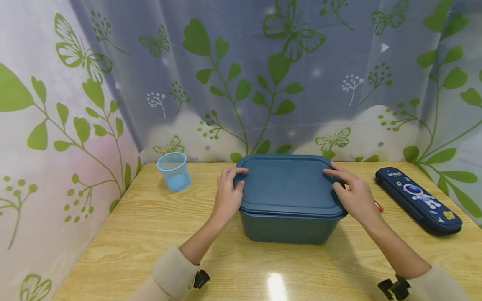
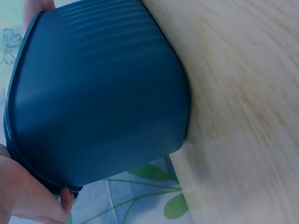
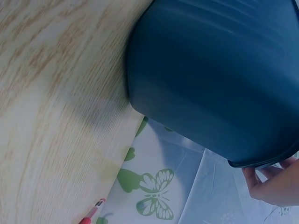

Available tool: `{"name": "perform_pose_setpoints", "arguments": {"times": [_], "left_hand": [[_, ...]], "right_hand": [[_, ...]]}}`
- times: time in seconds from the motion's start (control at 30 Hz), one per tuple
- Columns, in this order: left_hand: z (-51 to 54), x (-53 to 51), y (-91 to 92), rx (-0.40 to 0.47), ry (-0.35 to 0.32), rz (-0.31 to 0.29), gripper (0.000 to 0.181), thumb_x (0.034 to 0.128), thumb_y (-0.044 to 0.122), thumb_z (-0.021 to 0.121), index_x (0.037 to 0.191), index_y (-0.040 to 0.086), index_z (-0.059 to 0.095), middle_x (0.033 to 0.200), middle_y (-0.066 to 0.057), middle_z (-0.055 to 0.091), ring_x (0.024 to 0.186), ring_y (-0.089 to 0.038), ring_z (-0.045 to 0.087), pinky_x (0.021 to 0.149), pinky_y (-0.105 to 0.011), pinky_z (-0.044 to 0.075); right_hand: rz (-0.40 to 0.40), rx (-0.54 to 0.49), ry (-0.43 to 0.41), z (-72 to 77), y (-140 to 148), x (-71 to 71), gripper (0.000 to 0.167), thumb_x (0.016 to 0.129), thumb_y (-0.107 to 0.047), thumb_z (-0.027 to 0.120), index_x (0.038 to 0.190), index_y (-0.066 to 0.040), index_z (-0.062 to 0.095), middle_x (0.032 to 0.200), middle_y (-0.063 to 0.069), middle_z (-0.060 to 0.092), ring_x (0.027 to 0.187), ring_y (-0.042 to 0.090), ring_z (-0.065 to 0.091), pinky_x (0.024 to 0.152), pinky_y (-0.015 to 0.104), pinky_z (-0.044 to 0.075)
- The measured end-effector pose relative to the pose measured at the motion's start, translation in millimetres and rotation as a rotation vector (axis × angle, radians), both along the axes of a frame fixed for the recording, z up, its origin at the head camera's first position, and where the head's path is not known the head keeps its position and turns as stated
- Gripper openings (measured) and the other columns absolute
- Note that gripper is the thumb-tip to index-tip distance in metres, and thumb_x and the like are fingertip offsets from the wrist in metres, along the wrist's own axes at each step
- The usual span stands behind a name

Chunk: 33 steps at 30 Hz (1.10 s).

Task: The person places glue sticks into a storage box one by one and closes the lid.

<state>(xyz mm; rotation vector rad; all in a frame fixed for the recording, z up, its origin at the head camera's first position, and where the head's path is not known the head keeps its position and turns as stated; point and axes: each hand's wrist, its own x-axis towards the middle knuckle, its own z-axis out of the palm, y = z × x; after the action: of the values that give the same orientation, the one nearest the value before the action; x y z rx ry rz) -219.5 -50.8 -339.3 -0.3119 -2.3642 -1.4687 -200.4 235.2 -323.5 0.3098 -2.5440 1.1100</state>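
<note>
A dark blue-green plastic storage box [image 1: 290, 229] stands on the table with its matching lid [image 1: 288, 184] on top. My left hand [image 1: 229, 190] grips the lid's left edge, thumb and fingertips at the rim. At the opposite edge, my right hand [image 1: 354, 192] holds the lid's rim in the same way. The left wrist view shows the box's ribbed wall [image 2: 103, 93] and a fingertip curled at the rim. In the right wrist view, fingers [image 3: 254, 179] bend against the lid's corner. The inside of the box is hidden.
A clear blue plastic cup [image 1: 175, 172] stands at the back left of the wooden table [image 1: 150, 242]. On the right lies a navy pencil case [image 1: 418, 200] with an astronaut print. A red pen [image 3: 93, 212] lies behind my right hand, partly hidden. A patterned curtain [image 1: 241, 83] hangs behind.
</note>
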Motion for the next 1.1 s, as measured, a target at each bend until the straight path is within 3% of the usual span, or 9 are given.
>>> {"name": "perform_pose_setpoints", "arguments": {"times": [0.07,0.13,0.2,0.47,0.77,0.93,1.0,1.1], "left_hand": [[-0.8,0.8,-0.7,0.013,-0.003,-0.013,0.029,0.0897,-0.004,0.05,0.115,0.006,0.059,0.12,-0.011,0.045,0.117,-0.027,0.036,0.097,-0.043,0.032],[-1.2,1.9,-0.7,0.03,-0.014,-0.029,0.032,0.0895,-0.005,0.049,0.119,0.004,0.057,0.124,-0.013,0.042,0.121,-0.028,0.035,0.099,-0.044,0.03],[-1.5,3.0,-0.1,0.043,-0.032,-0.048,0.035,0.0898,-0.005,0.048,0.124,0.002,0.053,0.13,-0.015,0.039,0.125,-0.029,0.034,0.102,-0.044,0.028],[-0.2,6.2,2.6,0.023,-0.102,-0.121,0.043,0.0915,-0.002,0.046,0.134,-0.003,0.041,0.143,-0.017,0.027,0.132,-0.031,0.022,0.105,-0.045,0.021],[-0.5,8.6,4.2,-0.001,-0.108,-0.131,0.043,0.093,-0.002,0.044,0.136,-0.002,0.039,0.146,-0.015,0.023,0.133,-0.03,0.02,0.105,-0.045,0.021],[0.6,9.2,4.9,-0.008,-0.125,-0.131,0.042,0.0937,-0.002,0.043,0.136,-0.002,0.038,0.146,-0.015,0.022,0.133,-0.03,0.019,0.105,-0.045,0.022],[1.3,9.3,5.0,-0.014,-0.131,-0.132,0.042,0.0937,-0.002,0.043,0.136,-0.002,0.038,0.146,-0.015,0.021,0.134,-0.03,0.019,0.105,-0.045,0.022],[2.1,8.7,5.0,-0.029,-0.138,-0.136,0.042,0.0938,-0.003,0.042,0.136,-0.003,0.037,0.146,-0.015,0.021,0.134,-0.03,0.019,0.105,-0.045,0.022]], "right_hand": [[0.008,-0.005,-0.007,0.0,0.0,0.1,0.039,0.09,0.003,0.043,0.125,-0.003,0.057,0.141,0.012,0.038,0.091,0.027,0.057,0.035,0.027,0.026],[0.016,-0.019,-0.014,0.5,0.2,0.4,0.039,0.09,0.003,0.042,0.125,-0.002,0.056,0.141,0.013,0.037,0.112,0.034,0.046,0.035,0.028,0.025],[0.02,-0.032,-0.028,1.1,0.5,0.9,0.039,0.09,0.003,0.041,0.126,-0.002,0.056,0.141,0.013,0.037,0.117,0.037,0.043,0.035,0.028,0.025],[0.017,-0.087,-0.121,4.2,4.7,3.4,0.039,0.092,-0.001,0.039,0.129,-0.004,0.053,0.143,0.011,0.035,0.115,0.042,0.043,0.034,0.029,0.024],[0.018,-0.085,-0.134,2.5,4.2,4.2,0.043,0.091,0.0,0.039,0.132,-0.005,0.049,0.143,0.011,0.033,0.121,0.046,0.035,0.033,0.029,0.025],[0.018,-0.058,-0.132,0.9,4.6,4.7,0.043,0.093,-0.001,0.04,0.135,-0.006,0.046,0.143,0.014,0.033,0.124,0.043,0.033,0.057,0.031,0.039],[0.012,-0.042,-0.134,-0.1,4.9,4.7,0.043,0.093,-0.002,0.041,0.136,-0.006,0.045,0.142,0.016,0.034,0.124,0.041,0.035,0.067,0.031,0.037],[0.005,-0.039,-0.141,-1.4,5.2,4.6,0.043,0.093,-0.002,0.04,0.136,-0.005,0.045,0.142,0.017,0.034,0.121,0.039,0.039,0.066,0.03,0.037]]}}
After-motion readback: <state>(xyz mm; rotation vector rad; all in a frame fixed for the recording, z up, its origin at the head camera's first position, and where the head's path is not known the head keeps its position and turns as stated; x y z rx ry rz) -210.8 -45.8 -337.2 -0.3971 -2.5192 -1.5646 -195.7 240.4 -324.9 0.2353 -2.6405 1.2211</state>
